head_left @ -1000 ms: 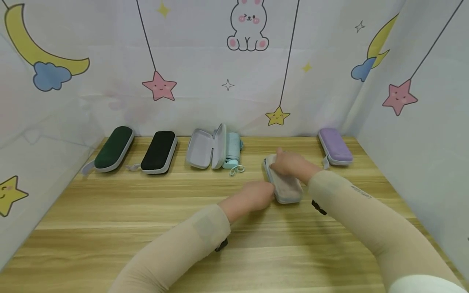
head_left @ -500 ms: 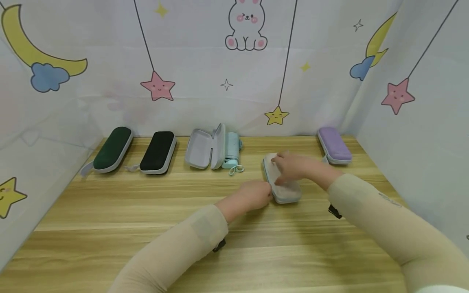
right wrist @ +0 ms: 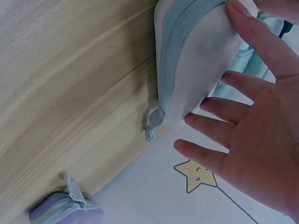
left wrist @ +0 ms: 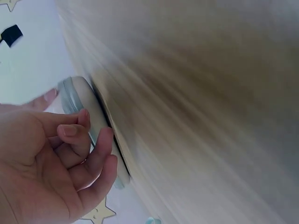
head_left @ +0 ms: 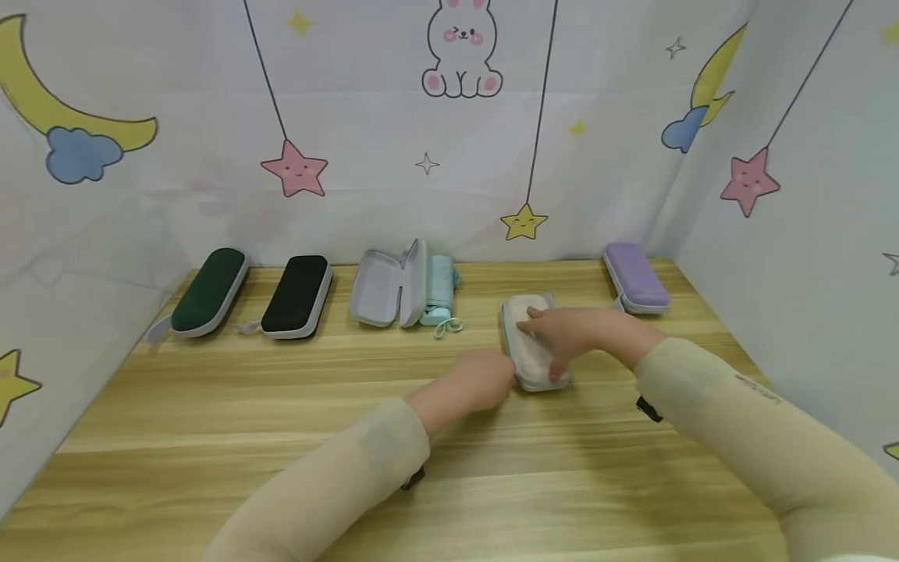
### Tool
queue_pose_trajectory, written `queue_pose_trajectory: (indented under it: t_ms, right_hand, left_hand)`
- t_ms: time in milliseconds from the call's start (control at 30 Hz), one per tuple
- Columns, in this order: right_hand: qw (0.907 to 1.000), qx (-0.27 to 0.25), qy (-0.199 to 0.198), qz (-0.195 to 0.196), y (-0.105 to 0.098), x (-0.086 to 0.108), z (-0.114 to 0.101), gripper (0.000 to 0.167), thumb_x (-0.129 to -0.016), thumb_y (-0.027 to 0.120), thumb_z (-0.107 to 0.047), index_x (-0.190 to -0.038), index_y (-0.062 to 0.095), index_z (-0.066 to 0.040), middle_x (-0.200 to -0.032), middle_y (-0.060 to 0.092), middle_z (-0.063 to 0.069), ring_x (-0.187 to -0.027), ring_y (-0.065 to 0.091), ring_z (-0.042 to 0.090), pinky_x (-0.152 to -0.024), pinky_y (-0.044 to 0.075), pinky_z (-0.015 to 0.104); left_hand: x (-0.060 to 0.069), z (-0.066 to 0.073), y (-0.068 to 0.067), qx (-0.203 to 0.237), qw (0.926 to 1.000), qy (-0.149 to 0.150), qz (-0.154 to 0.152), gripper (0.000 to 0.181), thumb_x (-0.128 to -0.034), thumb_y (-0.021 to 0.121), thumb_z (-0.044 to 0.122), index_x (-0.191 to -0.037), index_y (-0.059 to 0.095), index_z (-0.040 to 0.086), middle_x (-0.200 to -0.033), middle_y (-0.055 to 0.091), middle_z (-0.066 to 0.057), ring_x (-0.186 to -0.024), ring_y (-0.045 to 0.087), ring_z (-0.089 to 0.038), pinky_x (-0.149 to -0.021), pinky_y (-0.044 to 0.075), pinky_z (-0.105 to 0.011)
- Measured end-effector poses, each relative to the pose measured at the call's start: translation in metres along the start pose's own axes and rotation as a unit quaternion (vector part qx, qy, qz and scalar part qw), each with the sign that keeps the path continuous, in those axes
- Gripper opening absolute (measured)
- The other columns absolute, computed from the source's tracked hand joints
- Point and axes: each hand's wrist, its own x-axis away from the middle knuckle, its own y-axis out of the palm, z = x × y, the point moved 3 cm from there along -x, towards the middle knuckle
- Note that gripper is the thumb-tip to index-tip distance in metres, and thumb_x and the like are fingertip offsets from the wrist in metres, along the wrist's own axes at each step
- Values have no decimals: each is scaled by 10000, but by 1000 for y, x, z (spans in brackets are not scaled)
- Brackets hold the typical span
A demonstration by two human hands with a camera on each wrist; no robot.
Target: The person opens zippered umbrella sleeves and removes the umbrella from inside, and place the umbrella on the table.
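Where the left hand works: the person's left hand [head_left: 485, 378] sits at eight o'clock of the cream oblong fabric case [head_left: 531, 356], fingers curled, thumb and forefinger seeming to pinch it at its pale blue zip band [left wrist: 70, 95]; any zip pull between the tips is hidden.
Right hand: the right hand [head_left: 574, 336] lies over the case from three o'clock, fingers spread and nearly straight, touching it without closing round it.
Cream case: flat on the wood-grained tabletop [head_left: 281, 414], lid down, its short grey-blue fabric tab [right wrist: 153, 125] sticking out at one o'clock.
Step in hand: probably work on the zip, one hand at the seam and the other steadying; which way the zip is meant to run cannot be judged.
Next move: likely calls for the pinch to follow the band round the corner, with light pressure from the right hand so that the case does not swivel.
Two o'clock from it: a lilac oblong case [head_left: 635, 277], closed.
Ten o'clock: a pale grey case [head_left: 375, 289] with its lid raised, and just beside it a light-teal rolled cylinder with a cord loop [head_left: 440, 285], perhaps a folded umbrella.
Toward nine o'clock: a black oblong case [head_left: 296, 293], then a dark green one [head_left: 209, 293], both closed.
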Motion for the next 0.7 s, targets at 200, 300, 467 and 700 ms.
queue_pose_trajectory:
  t_ms: [200,300,467,700]
  right_hand:
    - [9997,209,100,-81,-3,-5,0,983,-747,853,-308,-1520,304,-50,-1559,171,264,-1394,270,403,-1106,271,493]
    - [9994,313,128,-79,-6,-7,-2,979,-739,857,-324,-1515,321,-59,-1555,193,258,-1387,288,401,-1100,286,488]
    - [9987,490,134,-66,-10,-10,-6,979,-729,865,-330,-1512,337,-72,-1552,215,249,-1374,316,400,-1084,317,477]
    - [9989,385,274,9,-7,-8,-6,988,-719,871,-318,-1518,334,-97,-1567,195,222,-1374,320,390,-1083,319,478]
  left_hand:
    - [5,14,-2,-393,9990,182,119,165,-978,559,199,-860,657,137,-785,649,3,-659,582,-126,-588,522,-318]
    - [6,18,-4,-472,9986,182,157,150,-958,567,160,-839,657,145,-794,660,5,-667,592,-123,-558,523,-332]
    - [7,24,-5,-491,9982,206,272,140,-956,575,171,-843,654,155,-801,657,19,-669,586,-101,-528,510,-311]
    - [4,32,-4,-316,9987,241,324,179,-987,570,248,-878,668,146,-811,662,19,-667,601,-97,-528,505,-299]
